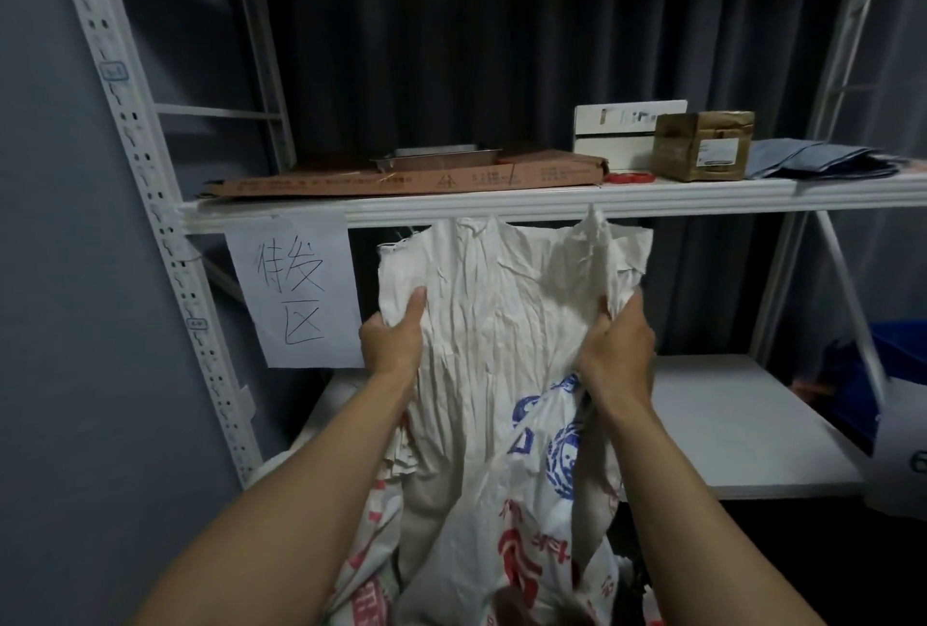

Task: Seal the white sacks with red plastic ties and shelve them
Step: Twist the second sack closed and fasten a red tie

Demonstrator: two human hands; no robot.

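A white woven sack (501, 324) with blue and red print stands upright in front of the shelving, its crumpled open top reaching the upper shelf edge. My left hand (394, 337) grips the sack's left edge, thumb on the front. On the sack's right edge my right hand (619, 349) is closed over the fabric. Red plastic ties (629, 177) lie on the upper shelf (501, 206), to the right of the flattened cardboard. The lower shelf (727, 430) lies behind the sack.
On the upper shelf are flattened cardboard (401, 176), a metal tray (436, 156), a white box (622, 129), a brown taped box (702, 146) and folded grey bags (817, 159). A handwritten paper sign (296, 289) hangs at left. A blue bin (898, 349) sits at far right.
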